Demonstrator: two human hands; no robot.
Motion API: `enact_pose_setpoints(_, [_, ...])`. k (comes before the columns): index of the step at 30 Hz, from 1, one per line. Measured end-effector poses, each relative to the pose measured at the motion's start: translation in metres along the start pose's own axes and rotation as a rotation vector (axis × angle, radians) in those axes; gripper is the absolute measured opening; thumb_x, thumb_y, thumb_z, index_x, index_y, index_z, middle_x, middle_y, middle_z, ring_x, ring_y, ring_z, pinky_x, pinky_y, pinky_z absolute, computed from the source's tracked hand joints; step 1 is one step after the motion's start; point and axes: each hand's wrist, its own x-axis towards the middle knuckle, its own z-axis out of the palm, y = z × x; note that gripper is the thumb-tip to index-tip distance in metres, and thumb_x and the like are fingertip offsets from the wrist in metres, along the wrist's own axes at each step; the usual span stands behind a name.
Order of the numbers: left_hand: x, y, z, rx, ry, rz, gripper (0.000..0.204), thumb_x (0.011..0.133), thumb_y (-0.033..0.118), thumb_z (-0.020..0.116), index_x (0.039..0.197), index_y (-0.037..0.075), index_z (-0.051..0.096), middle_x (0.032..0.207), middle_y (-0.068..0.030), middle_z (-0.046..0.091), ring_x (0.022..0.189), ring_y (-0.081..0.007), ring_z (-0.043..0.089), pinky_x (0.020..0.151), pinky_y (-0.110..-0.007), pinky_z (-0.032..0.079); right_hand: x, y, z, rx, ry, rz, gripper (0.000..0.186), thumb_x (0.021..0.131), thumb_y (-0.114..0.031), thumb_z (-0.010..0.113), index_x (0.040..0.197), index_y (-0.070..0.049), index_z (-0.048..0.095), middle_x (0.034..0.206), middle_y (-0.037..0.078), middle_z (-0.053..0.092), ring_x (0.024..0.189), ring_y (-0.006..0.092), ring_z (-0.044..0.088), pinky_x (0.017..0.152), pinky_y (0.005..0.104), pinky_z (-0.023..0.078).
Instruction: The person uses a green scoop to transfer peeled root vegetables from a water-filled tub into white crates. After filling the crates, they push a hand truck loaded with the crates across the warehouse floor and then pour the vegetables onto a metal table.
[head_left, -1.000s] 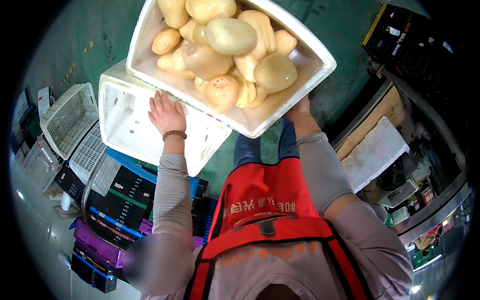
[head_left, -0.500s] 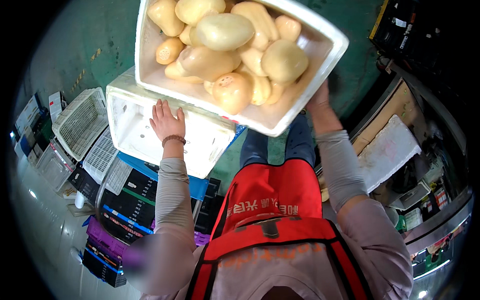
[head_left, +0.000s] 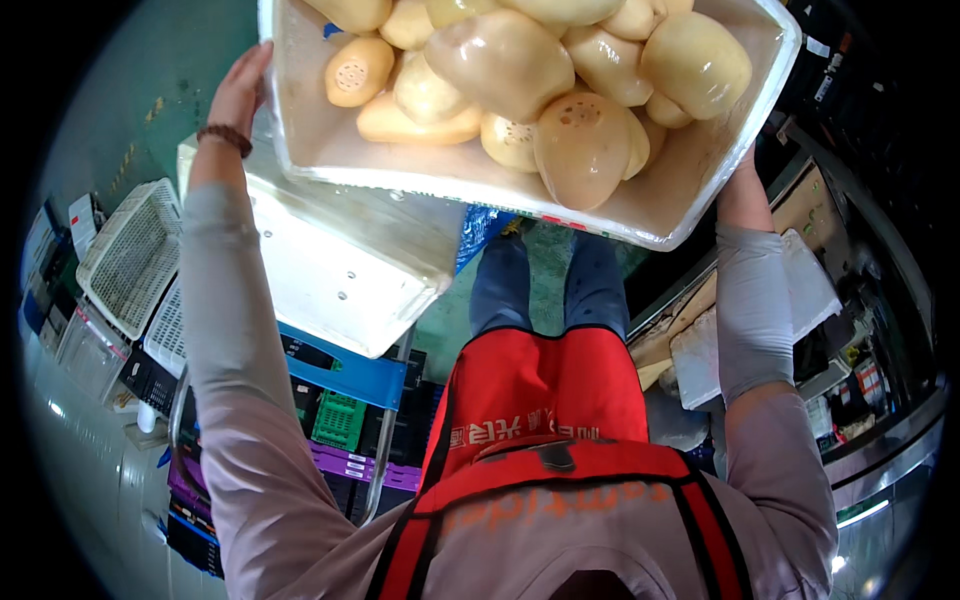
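Observation:
Several pale peeled lotus roots (head_left: 500,65), some with their holes showing, lie heaped in a white foam box (head_left: 310,150) at the top of the view. My left hand (head_left: 240,90) is against the box's left wall, its fingers curled along the outside. On the opposite side my right hand (head_left: 745,190) supports the right wall; its fingers are hidden behind the box. Below and left of the foam box, partly covered by it, stands a second white container (head_left: 315,285) with small holes and no contents visible in it.
Blue-edged racking (head_left: 350,375) with a metal post is under the white container. White perforated baskets (head_left: 130,260) are stacked at the left. On the right, a curved metal rail (head_left: 880,450) borders a cart holding cardboard and a white slab (head_left: 808,285).
My left hand has gone from over the white container to the foam box's left wall. The foam box has shifted right, sits more level and appears larger; my right hand moved along with it.

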Motion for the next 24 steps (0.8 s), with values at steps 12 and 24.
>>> enact_pose_setpoints(12, [0.016,-0.001,0.035,0.076,-0.109,0.008,0.043,0.076,0.011,0.064,0.117,0.001,0.053,0.103,-0.0095,0.062,0.087,-0.019,0.061,0.077,-0.031,0.048,-0.014,0.011,-0.023,0.076,0.031,-0.041,0.061,0.095,-0.049,0.04,0.134,-0.003,0.041,0.129,0.014,0.051,0.116,0.0275,0.049,0.099,0.0381,0.042])
enact_pose_setpoints(24, [-0.034,-0.039,0.034,0.072,-0.105,0.078,0.044,0.073,0.008,0.062,0.116,-0.001,0.054,0.102,-0.0084,0.062,0.089,-0.018,0.058,0.079,-0.03,0.046,-0.114,0.055,-0.066,0.206,0.164,0.053,0.061,0.095,-0.05,0.039,0.134,-0.002,0.042,0.127,0.014,0.052,0.115,0.0268,0.05,0.098,0.0378,0.043])
